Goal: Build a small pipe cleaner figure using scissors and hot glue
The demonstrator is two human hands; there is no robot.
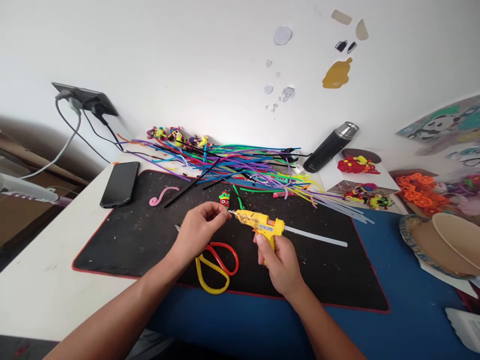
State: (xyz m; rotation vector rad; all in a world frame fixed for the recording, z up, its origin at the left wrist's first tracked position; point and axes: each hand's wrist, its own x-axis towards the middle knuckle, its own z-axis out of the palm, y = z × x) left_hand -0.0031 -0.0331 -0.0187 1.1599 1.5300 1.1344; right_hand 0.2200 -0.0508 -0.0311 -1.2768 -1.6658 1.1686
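Observation:
My right hand (277,260) is wrapped around the handle of a yellow glue gun (258,223). A long translucent glue stick (318,237) sticks out of the gun's back end. Its metal nozzle points left and is right by the fingertips of my left hand (202,225), touching or nearly so. Those fingers are pinched together, and a small red, green and yellow pipe-cleaner figure (224,199) shows upright at their tips; its lower part is hidden. Below my left hand, scissors (213,270) with one red and one yellow handle loop lie on the black mat (150,235).
Many coloured pipe cleaners (225,162) lie heaped along the wall, with finished little figures (176,135) behind. A pink curled pipe cleaner (163,196) and a phone (120,185) are left. On the right stand a black flask (330,147) and bowls (431,245).

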